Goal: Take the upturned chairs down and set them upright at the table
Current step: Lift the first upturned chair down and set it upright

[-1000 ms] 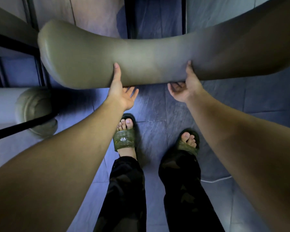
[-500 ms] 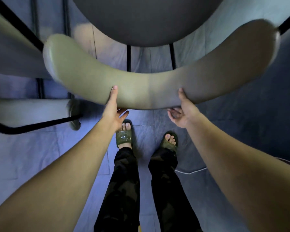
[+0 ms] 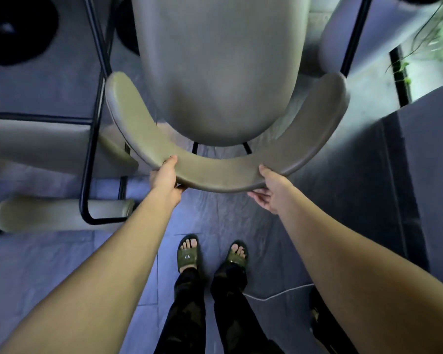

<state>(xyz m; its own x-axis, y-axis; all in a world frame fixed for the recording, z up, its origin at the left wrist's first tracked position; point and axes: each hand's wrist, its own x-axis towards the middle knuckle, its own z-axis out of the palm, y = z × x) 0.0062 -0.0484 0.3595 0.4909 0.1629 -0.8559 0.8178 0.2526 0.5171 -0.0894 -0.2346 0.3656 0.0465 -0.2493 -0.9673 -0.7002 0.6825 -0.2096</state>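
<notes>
Both hands, left hand (image 3: 164, 178) and right hand (image 3: 271, 191), grip the curved backrest (image 3: 223, 176) of the upright chair (image 3: 218, 80), another chair (image 3: 62, 213) close at left, open tiled floor (image 3: 228, 218) near the feet.

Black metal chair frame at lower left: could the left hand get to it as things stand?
Probably not at once: the left hand is gripping the curved grey-green padded backrest. Once released, the way to the black metal chair frame looks open.

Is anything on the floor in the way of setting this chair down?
Nothing visible lies under the chair held by both hands; the neighbouring chair sits close on its left, and the person's feet stand behind.
</notes>
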